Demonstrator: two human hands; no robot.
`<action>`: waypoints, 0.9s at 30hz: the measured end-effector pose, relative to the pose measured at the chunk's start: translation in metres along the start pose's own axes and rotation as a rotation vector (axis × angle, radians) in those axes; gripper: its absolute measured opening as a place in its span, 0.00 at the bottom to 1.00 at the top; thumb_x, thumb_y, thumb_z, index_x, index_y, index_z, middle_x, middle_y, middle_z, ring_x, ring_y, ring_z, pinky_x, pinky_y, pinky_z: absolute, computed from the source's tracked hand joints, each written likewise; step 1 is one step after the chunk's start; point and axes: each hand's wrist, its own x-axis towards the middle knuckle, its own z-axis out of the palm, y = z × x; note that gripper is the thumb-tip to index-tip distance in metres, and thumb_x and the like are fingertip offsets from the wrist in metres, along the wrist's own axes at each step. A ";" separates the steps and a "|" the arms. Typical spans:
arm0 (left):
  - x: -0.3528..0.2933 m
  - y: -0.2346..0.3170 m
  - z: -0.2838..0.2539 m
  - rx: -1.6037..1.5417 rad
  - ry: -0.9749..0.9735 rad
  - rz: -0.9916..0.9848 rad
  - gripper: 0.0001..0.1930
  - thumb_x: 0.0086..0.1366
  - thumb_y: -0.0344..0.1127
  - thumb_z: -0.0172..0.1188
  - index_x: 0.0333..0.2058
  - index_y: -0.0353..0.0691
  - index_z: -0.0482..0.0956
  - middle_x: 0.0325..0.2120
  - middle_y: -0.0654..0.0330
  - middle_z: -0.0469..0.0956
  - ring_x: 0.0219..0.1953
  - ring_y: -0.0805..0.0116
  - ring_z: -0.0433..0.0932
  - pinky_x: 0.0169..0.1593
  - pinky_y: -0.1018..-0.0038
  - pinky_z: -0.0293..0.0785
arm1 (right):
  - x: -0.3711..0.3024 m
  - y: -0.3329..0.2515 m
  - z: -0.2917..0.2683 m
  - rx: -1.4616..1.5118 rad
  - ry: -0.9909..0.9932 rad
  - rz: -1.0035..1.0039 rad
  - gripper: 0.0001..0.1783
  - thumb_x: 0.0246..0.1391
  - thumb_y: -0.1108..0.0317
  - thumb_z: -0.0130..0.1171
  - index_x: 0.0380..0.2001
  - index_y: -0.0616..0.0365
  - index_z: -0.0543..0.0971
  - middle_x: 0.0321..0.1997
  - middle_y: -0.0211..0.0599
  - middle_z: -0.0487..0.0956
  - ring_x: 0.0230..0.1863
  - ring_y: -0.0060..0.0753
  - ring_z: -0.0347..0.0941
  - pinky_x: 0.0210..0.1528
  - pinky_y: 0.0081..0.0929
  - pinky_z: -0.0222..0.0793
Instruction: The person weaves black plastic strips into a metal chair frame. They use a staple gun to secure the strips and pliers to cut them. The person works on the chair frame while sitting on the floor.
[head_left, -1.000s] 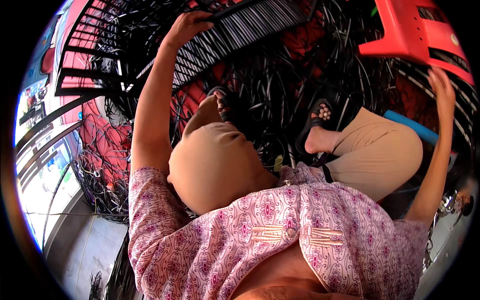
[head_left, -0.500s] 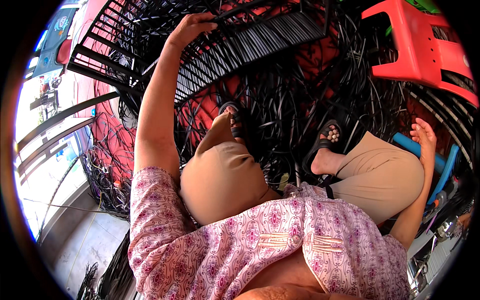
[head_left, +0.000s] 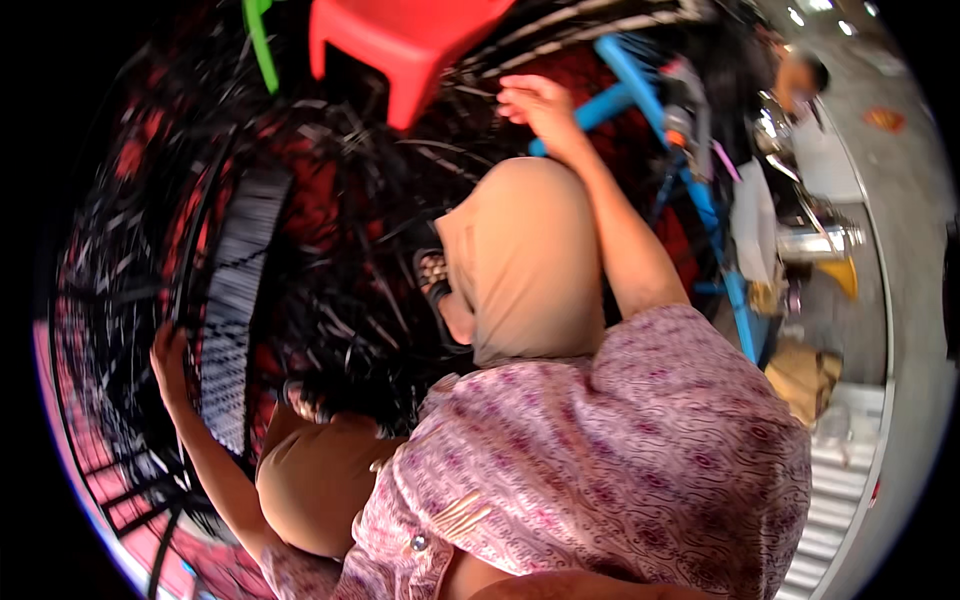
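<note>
At the left, my left hand (head_left: 168, 358) reaches to a rail of a black frame (head_left: 185, 280). Its fingers are blurred, so whether they grip the rail cannot be told. A panel of close-set dark strips (head_left: 240, 290) fills one side of the frame. My right hand (head_left: 540, 108) hangs past my bent right knee, its forearm lying along the thigh. Loosely stretched fingers show on it, with nothing in them. Near that hand are a blue tube-like piece (head_left: 600, 103) and a red plastic stool or chair (head_left: 410, 40).
Loose black strips (head_left: 340, 250) cover much of the red floor around my sandalled feet (head_left: 435, 275). Blue bars (head_left: 700, 195) stand at the right, with tools beside them. Farther right are a brown paper bag (head_left: 803, 380) and another person (head_left: 800, 80). A green plastic leg (head_left: 260, 45) shows at the top.
My view has swung to the right, so the frame and left hand now appear farther left. The right-hand work area has come into sight. My right hand remains empty beyond the knee.
</note>
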 end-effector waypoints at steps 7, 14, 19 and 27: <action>-0.023 0.013 0.021 0.024 -0.011 -0.052 0.20 0.65 0.33 0.62 0.53 0.29 0.79 0.42 0.59 0.82 0.40 0.71 0.77 0.47 0.74 0.74 | -0.012 -0.026 -0.112 -0.497 0.579 -0.584 0.20 0.52 0.66 0.69 0.49 0.57 0.80 0.37 0.36 0.84 0.38 0.31 0.79 0.44 0.31 0.75; -0.058 0.022 0.065 0.095 0.072 0.108 0.22 0.63 0.40 0.68 0.52 0.36 0.82 0.45 0.55 0.83 0.49 0.65 0.80 0.53 0.70 0.74 | 0.101 -0.005 -0.320 -1.266 0.356 0.080 0.48 0.43 0.28 0.65 0.53 0.61 0.82 0.51 0.58 0.82 0.52 0.51 0.79 0.58 0.40 0.69; -0.049 0.026 0.078 0.310 0.154 0.181 0.24 0.58 0.47 0.69 0.49 0.38 0.83 0.41 0.50 0.83 0.46 0.52 0.82 0.51 0.63 0.76 | 0.191 0.056 -0.421 -1.255 0.459 0.295 0.46 0.37 0.43 0.78 0.53 0.69 0.81 0.56 0.53 0.81 0.58 0.43 0.75 0.63 0.36 0.65; -0.040 0.024 0.064 0.301 0.143 0.171 0.24 0.58 0.48 0.68 0.49 0.41 0.84 0.41 0.52 0.84 0.46 0.53 0.82 0.51 0.65 0.77 | 0.149 0.010 -0.443 -0.747 0.287 0.177 0.20 0.45 0.67 0.72 0.38 0.73 0.81 0.30 0.41 0.80 0.28 0.32 0.75 0.36 0.31 0.72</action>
